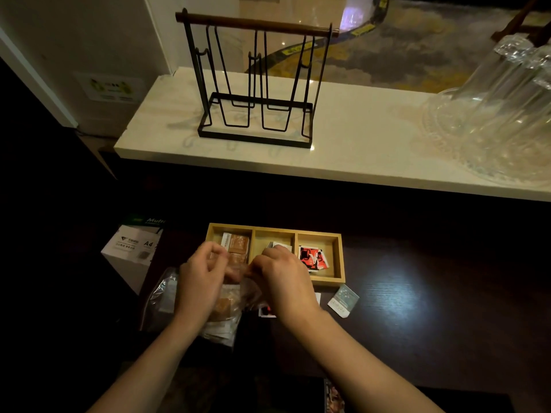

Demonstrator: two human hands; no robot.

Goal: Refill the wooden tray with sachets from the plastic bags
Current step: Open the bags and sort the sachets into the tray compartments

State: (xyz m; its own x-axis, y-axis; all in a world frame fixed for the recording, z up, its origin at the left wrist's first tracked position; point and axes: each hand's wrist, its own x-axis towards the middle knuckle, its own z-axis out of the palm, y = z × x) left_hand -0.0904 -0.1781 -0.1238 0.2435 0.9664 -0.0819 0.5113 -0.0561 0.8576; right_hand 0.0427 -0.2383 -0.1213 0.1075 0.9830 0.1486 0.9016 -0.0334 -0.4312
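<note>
A wooden tray (338, 257) with three compartments lies on the dark table. Its left compartment holds brown sachets (237, 243), the middle one pale sachets (278, 245), the right one red-and-black sachets (311, 257). In front of the tray my left hand (200, 281) and my right hand (283, 277) both pinch the top of a clear plastic bag (229, 305) that holds brown and white sachets. A second plastic bag (162, 296) lies left of my left hand. A loose grey-green sachet (343, 300) lies right of my right wrist, and a red-and-black sachet (267, 311) shows under it.
A black wire rack (256, 84) with a wooden bar stands on the pale marble counter (357, 144) behind the table. Cut-glass ware (492, 114) sits at the counter's right end. A white A4 paper box (134, 248) stands left of the tray.
</note>
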